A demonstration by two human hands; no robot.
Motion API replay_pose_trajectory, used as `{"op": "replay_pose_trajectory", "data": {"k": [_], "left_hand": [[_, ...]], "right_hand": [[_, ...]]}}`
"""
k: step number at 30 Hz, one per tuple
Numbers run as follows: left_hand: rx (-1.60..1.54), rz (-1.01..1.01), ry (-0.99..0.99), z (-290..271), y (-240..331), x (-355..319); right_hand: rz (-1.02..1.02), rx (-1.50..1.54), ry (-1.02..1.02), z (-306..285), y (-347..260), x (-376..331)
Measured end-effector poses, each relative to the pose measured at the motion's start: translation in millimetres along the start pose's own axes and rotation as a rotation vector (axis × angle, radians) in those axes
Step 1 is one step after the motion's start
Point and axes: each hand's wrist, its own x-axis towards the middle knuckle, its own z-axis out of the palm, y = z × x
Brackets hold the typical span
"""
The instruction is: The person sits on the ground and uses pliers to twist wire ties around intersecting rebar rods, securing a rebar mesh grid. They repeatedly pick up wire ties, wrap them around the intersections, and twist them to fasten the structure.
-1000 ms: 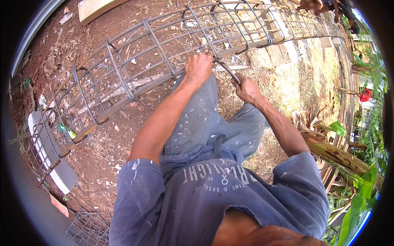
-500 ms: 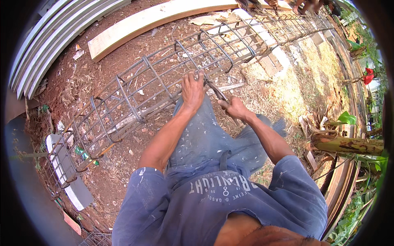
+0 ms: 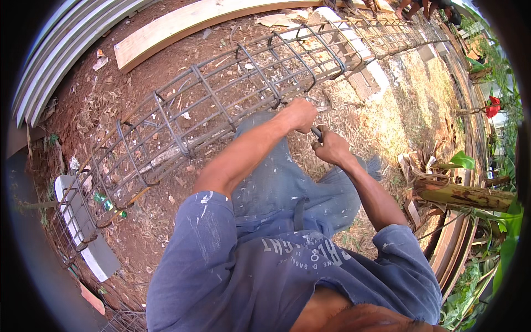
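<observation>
A long rebar cage [image 3: 215,102] of lengthwise bars and square stirrups runs across in front of me. My right hand [image 3: 333,147] is closed round the dark handle of a pair of pincers [image 3: 316,133], whose head is mostly hidden. Just left of it, on the near side of the cage, my left hand [image 3: 300,115] is curled shut. A short pale metal piece sticks out past its fingers, and what it grips is hidden. A stirrup corner of the cage stands close behind my left wrist.
Pale blocks prop the cage, one at the lower left [image 3: 91,238] and one at the upper right [image 3: 359,61]. A wooden plank [image 3: 182,27] lies beyond it; grey ribbed lengths [image 3: 66,55] are stacked far left. A cut plant stem [image 3: 464,195] stands right. Other people's limbs show at the top.
My left hand has left the cage bar and moved right, closing beside the pincers. My right hand has shifted slightly right, and the pincers' head has come away from the cage.
</observation>
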Motion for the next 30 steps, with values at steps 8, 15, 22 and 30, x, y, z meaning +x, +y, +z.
{"op": "replay_pose_trajectory", "data": {"k": [8,15,22,30], "left_hand": [[0.160,0.021,-0.059,50,-10,19],[0.049,0.387,0.262,41,-19,-36],[-0.075,0.248,0.561,53,-11,-32],[-0.039,0.189,0.739,55,-10,-23]], "right_hand": [[-0.183,0.338,0.449,138,30,91],[-0.042,1.049,-0.519,44,24,30],[-0.065,0.927,-0.593,-17,22,36],[-0.068,0.531,-0.420,-52,2,34]]}}
